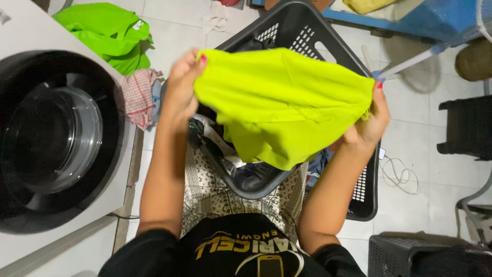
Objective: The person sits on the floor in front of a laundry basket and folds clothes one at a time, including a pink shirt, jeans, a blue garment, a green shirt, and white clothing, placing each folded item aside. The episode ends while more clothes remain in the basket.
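Head view, left to right. A front-loading washer [51, 138] with a white casing and a dark round door fills the left edge; behind it a green bag [110, 33] lies on the tiled floor [420, 154], and a red-checked cloth [137, 95] hangs beside the washer's corner. The left hand [182, 92] pinches the upper left edge of a lime cloth [279, 105], thumb and fingers closed on the fabric. This cloth is held spread in the air, directly above a dark slotted laundry basket [307, 31] that holds mixed clothing. The right hand [371, 120] clamps the cloth's right corner, its grip likewise closed on fabric. The cloth sags between the two hands and folds along its lower edge, so it is judged light, soft and limp, not slippery and not fragile; the edges and corners are the natural places to take hold. At upper right stand a blue box [430, 18] and a white pole [410, 62]; a white cable [400, 177] lies on the floor, and dark crates [469, 125] occupy the right edge. No packages or signs are visible.
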Available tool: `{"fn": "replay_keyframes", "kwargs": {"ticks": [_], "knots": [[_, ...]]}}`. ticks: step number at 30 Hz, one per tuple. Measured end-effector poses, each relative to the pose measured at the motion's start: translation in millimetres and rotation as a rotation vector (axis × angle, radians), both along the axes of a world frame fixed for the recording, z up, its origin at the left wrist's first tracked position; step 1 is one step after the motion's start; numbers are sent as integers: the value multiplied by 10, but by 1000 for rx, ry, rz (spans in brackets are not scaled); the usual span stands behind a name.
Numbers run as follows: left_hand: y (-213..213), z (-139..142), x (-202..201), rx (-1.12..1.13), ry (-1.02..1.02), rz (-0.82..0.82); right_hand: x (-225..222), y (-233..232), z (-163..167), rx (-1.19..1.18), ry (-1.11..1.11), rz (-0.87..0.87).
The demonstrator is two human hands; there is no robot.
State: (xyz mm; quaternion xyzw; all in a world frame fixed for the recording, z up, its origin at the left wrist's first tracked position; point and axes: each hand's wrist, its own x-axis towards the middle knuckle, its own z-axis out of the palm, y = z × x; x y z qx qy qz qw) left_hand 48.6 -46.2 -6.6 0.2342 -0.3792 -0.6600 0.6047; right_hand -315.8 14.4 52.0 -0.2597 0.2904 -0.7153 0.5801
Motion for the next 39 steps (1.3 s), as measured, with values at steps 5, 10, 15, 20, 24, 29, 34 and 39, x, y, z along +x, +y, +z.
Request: {"fn": "replay_keyframes", "kwargs": {"ticks": [5,10,15,20,24,29,34,39], "knots": [[154,195,-376,-282,-509,641,43,63,-69,39,-95,-24],[554,-117,-1342,-475,-862,281,437,-81,-397,-208,130,73],[225,-498,-1268,99,29,-209,719,-49,-477,-136,496,32],[264,-665,-1233,-107,-152,-94,784,35,-370,-52,403,188],[189,-660,-1099,42,17,-95,805,91,-600,-190,916,3],[35,-554,-727,222,247,-129,496,-24,-1006,-1,677,85],[84,-542,-267,397,307,74,-30,-43,-773,-38,94,50],[152,-328,-189,-97,-393,477,16,23,-373,93,-237,128]]}}
